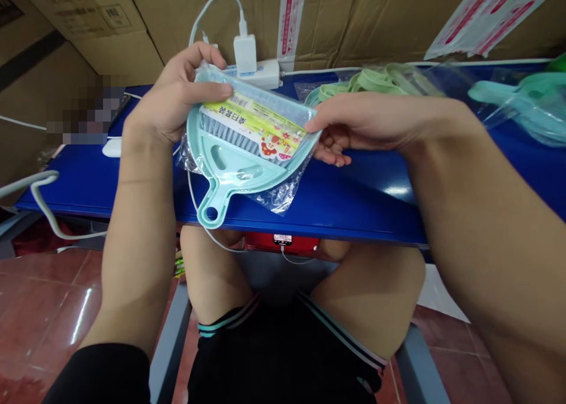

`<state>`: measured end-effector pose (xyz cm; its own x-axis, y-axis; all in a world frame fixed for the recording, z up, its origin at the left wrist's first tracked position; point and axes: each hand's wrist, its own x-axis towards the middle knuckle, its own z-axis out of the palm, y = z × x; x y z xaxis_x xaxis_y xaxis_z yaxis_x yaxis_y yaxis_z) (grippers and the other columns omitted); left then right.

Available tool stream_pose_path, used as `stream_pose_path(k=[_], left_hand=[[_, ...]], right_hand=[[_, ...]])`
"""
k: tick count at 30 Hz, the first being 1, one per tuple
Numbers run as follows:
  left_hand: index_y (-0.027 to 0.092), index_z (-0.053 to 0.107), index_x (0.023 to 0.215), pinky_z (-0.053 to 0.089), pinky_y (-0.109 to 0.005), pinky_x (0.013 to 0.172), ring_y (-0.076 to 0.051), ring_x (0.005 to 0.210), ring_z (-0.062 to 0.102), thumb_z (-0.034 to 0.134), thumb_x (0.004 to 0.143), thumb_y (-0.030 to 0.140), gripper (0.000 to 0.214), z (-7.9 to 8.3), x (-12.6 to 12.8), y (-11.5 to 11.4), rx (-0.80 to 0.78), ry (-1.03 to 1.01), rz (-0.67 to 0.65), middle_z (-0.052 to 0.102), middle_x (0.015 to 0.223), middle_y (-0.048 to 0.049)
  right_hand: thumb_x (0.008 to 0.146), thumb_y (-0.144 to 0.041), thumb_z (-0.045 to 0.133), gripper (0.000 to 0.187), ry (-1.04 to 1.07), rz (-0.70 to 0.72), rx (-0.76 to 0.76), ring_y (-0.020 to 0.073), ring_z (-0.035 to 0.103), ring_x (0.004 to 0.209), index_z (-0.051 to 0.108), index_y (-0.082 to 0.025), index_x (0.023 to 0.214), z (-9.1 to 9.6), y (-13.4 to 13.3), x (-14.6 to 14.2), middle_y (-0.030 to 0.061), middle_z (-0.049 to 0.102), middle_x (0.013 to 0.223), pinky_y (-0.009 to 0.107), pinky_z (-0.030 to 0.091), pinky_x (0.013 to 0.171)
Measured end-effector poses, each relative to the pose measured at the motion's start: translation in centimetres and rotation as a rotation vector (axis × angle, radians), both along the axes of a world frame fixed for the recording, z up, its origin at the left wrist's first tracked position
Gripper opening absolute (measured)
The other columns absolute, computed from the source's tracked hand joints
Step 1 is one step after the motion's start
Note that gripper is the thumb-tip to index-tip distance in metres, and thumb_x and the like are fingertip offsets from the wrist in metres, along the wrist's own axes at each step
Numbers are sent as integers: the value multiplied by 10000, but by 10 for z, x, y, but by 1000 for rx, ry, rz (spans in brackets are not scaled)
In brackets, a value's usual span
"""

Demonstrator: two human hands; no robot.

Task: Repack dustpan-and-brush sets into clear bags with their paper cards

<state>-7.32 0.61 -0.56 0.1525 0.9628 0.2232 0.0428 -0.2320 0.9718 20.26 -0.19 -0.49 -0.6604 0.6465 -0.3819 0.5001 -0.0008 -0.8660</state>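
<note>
A mint-green dustpan and brush set (247,174) in a clear plastic bag is held up over the front of the blue table, its handle pointing toward me. Grey bristles and a yellow and white printed label show through the bag. My left hand (186,91) grips the upper left corner, thumb on top. At the right edge, my right hand (349,124) pinches the set between thumb and fingers, the other fingers curled below. Loose plastic (283,194) hangs out beneath the dustpan.
Behind my hands stand a power strip (265,74) and a white charger (244,53). Light green pieces in plastic (380,79) and another bagged mint dustpan (539,106) lie on the blue table (362,197). Cardboard boxes (247,15) line the back. A phone (283,239) sits below the table edge.
</note>
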Motion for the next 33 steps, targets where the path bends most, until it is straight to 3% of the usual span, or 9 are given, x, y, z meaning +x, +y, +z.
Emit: stream_pose_path(k=[5,13,21,26,30,33], left_hand=[[262,660,807,534,-265,515,-114,625,587,970,531,220,417,0,-2,0,2,8,-42,685,759,32],[246,660,784,515,-238,523,-91,619,572,929,518,161,388,2,-3,2,2,-20,-27,661,740,35],[215,646,830,485,-208,531,-76,612,587,829,656,86,283,1,-1,-2,5,-26,-58,659,751,47],[214,663,819,493,-231,531,-93,623,608,862,619,97,306,-1,-3,0,2,-26,-51,664,761,31],[250,675,802,475,-238,502,-97,609,549,949,535,193,386,-1,-4,1,-5,7,-41,674,749,34],[267,668,822,491,-241,497,-118,632,555,974,519,273,430,2,-2,-2,-20,55,-41,697,773,24]], right_hand=[[1025,-277,457,416,23,111,53,59,524,515,548,-130,646,1,0,1,44,543,570,148,457,536],[1043,-245,462,435,35,100,81,39,496,526,515,-135,625,3,-2,-1,21,519,566,139,424,557],[963,-238,479,361,119,-89,27,55,515,506,536,-138,620,-1,-4,-4,30,537,559,152,452,531],[1003,-273,464,370,45,-75,-2,36,569,550,576,-134,679,-1,-4,-5,24,597,630,128,481,570],[1059,-332,447,369,97,7,-64,70,559,465,580,-144,770,3,-6,-2,10,594,607,178,470,472],[1089,-392,475,319,135,-19,-32,70,561,447,596,-143,930,6,-6,-3,-9,617,632,174,477,448]])
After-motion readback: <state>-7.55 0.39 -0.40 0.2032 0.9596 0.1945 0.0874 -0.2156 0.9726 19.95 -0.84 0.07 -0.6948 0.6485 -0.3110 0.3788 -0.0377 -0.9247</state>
